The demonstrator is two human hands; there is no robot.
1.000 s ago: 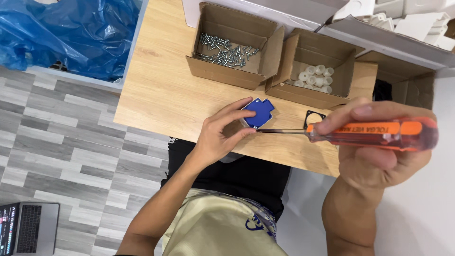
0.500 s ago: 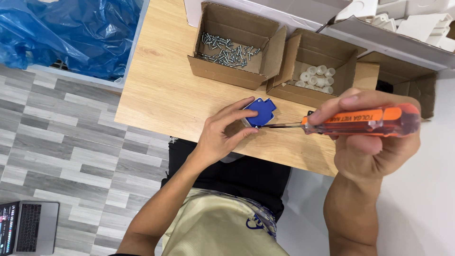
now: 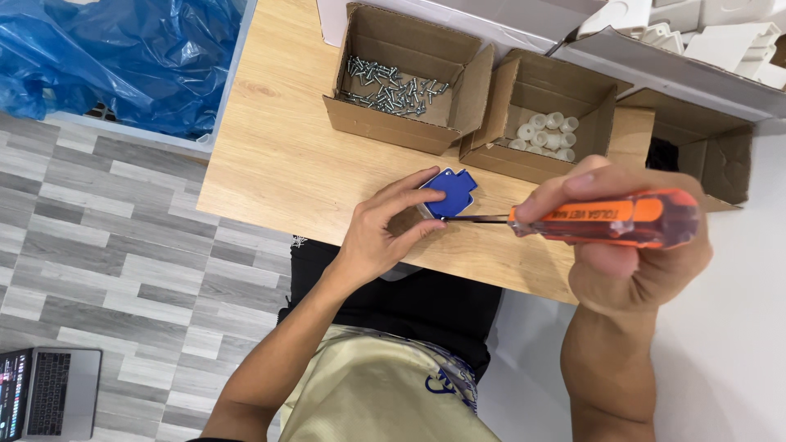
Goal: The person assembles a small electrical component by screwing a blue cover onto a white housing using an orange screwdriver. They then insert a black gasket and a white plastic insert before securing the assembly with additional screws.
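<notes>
Leftmost, a blue plastic bag lay beside the wooden table. Farther along, one cardboard box held loose screws; its right neighbour, a second box, held white caps. Near the table's front edge, the left hand pinched a blue plastic part in its fingertips. Rightward, the right hand was wrapped around an orange screwdriver, tip touching the part, over open floor.
</notes>
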